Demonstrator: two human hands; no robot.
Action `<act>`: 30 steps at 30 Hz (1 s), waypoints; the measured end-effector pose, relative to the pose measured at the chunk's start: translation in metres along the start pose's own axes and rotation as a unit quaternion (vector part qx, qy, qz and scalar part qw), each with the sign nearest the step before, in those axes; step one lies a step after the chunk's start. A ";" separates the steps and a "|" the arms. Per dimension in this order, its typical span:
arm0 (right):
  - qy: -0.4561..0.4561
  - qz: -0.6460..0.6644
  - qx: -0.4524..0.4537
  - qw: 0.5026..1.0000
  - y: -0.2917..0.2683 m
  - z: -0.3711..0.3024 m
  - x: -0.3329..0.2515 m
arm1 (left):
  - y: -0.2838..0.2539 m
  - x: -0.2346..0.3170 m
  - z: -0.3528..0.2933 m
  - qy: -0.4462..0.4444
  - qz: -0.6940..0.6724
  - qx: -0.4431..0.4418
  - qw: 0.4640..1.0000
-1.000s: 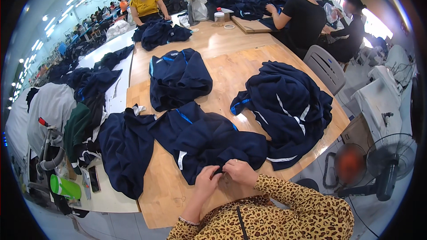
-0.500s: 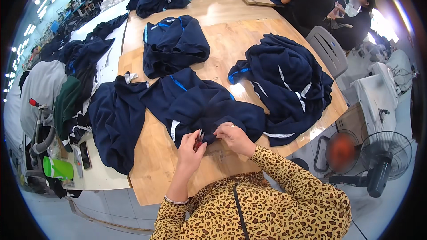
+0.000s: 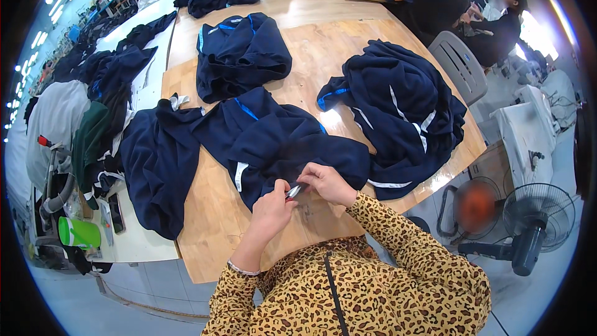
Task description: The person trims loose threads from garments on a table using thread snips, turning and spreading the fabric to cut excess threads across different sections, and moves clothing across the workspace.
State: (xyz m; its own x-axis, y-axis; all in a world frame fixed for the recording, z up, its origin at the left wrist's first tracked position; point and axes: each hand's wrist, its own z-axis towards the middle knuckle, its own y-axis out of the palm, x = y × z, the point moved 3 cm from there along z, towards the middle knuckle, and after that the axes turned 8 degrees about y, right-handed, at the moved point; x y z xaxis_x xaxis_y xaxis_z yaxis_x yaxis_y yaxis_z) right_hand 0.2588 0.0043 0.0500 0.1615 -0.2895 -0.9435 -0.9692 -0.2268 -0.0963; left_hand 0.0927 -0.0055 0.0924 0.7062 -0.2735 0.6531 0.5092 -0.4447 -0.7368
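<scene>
Broadly, we list the scene by size, biggest first.

Wooden table: fills the middle of the frame, running from the lower centre up to the top edge, its pale top bare between the heaps.

Right heap of navy garments: right of centre, with white stripes and a blue trim showing.

Hanging navy garment: left of centre, draped over the table's left edge.

Folded navy heap: upper centre, well apart from our hands.

Navy garment in work: centre of the frame, spread from the middle down to the near edge. Its long axis runs from upper left to lower right; its near hem lies directly above our hands in the picture, touching both.

Floor fan: lower right, off the table.

Green bottle: lower left, lying beside a small side surface.

Our left hand: lower centre, closed about a small metal thread snip, blades pointing up and right toward the hem.

Our right hand: just right of the left, fingers curled and pinching the garment's dark edge. It lies a touch nearer the cloth than the left; the snip sits between the two hands, at the pinched spot.

Other people sit at the upper right and top of the frame, far from our hands.
</scene>
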 end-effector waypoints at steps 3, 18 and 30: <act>0.000 0.009 -0.003 1.000 0.000 0.001 -0.001 | 0.005 -0.002 0.004 -0.005 0.022 0.001 1.000; -0.006 0.051 0.013 0.999 -0.008 -0.002 -0.002 | 0.008 -0.015 0.008 0.006 -0.051 0.039 0.998; -0.174 -0.295 -0.063 0.937 -0.020 -0.072 -0.005 | 0.017 -0.027 0.006 0.077 -0.053 0.157 0.983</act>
State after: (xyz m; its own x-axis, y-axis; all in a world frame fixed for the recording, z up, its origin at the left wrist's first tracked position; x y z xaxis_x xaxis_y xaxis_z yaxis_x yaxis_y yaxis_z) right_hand 0.2912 -0.0569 0.0793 0.5709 0.2370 -0.7861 -0.6967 -0.3668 -0.6165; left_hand 0.0855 -0.0003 0.0615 0.5705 -0.3754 0.7305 0.7199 -0.1994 -0.6648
